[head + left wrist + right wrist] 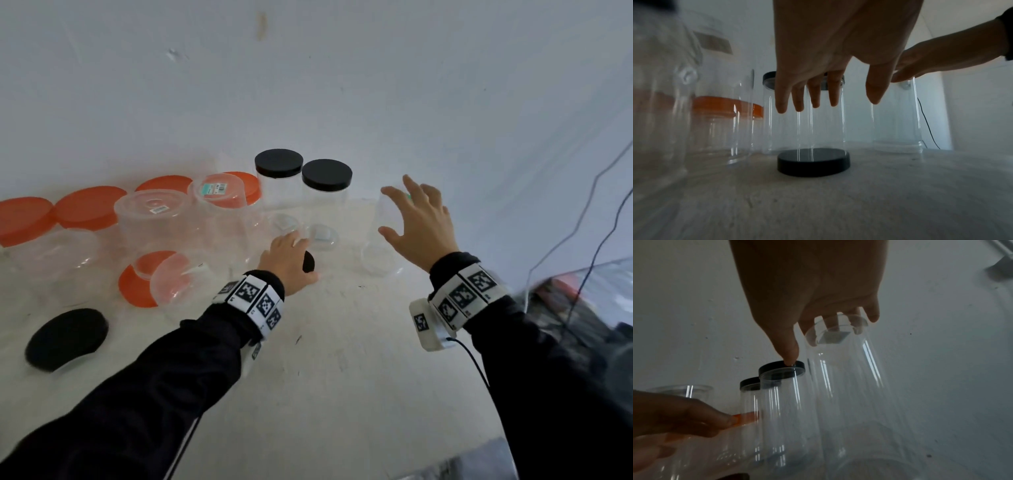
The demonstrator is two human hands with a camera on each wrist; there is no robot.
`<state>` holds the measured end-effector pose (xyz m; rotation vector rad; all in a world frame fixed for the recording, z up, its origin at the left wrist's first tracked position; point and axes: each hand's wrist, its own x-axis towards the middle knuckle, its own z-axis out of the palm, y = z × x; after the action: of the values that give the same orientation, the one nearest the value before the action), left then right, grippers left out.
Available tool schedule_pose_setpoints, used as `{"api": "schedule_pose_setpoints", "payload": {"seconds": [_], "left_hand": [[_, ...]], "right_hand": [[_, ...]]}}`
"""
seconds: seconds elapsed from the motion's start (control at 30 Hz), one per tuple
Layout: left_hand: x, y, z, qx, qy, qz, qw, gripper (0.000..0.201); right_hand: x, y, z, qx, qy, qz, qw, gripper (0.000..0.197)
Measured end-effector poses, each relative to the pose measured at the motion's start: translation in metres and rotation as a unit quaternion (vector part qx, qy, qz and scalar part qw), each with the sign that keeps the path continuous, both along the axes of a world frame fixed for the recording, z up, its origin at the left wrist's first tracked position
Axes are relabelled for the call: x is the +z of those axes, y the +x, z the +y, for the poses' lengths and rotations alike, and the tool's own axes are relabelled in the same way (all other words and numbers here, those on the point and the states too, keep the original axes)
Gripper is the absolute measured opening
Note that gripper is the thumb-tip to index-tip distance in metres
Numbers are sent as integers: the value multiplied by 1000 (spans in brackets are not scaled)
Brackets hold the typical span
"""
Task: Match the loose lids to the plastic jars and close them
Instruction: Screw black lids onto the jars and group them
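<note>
Two hands near round black lid.

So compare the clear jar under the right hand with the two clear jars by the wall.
The clear lidless plastic jar beneath the open right hand stands inverted, base up, mouth on the table; the two black-lidded clear plastic jars stand upright. It has no lid; theirs are on. It stands nearer the person. All are tall, transparent cylinders.

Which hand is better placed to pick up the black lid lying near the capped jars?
Left. The left hand hovers open directly over the black lid; the right hand is spread at the uncapped clear jar.
</note>
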<state>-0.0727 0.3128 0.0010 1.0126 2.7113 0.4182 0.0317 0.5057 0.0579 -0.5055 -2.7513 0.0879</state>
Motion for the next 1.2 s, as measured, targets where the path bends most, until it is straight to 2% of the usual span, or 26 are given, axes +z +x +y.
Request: {"api": "schedule_pose_setpoints", "payload": {"seconds": [0.1, 0.27, 0.43, 0.53, 0.77, 0.9, 1.07, 1.2], "left_hand": [[-12, 1, 3, -5, -62, -4, 998, 71], [-23, 1, 3, -8, -135, -43, 990, 81], [-21, -1, 0, -11, -129, 2, 992, 79], [-19, 2, -1, -6, -124, 20, 992, 71], [-17, 2, -4, 7, -68, -55, 996, 57], [-10, 10, -7, 24, -60, -49, 997, 59], [14, 27, -18, 2, 24, -52, 998, 59], [40, 42, -44, -12, 89, -36, 995, 57]], "right_hand": [[5, 4, -2, 13, 10, 6, 1000, 61], [8, 15, -5, 42, -7, 32, 999, 71], [12, 22, -8, 100, -91, 102, 986, 80], [12, 24, -7, 118, -122, 133, 976, 75], [5, 27, -8, 130, -135, 107, 976, 73], [3, 32, -10, 138, -156, 106, 972, 73], [3, 41, -6, 141, -186, 134, 963, 67], [3, 46, -7, 138, -234, 160, 949, 70]]}}
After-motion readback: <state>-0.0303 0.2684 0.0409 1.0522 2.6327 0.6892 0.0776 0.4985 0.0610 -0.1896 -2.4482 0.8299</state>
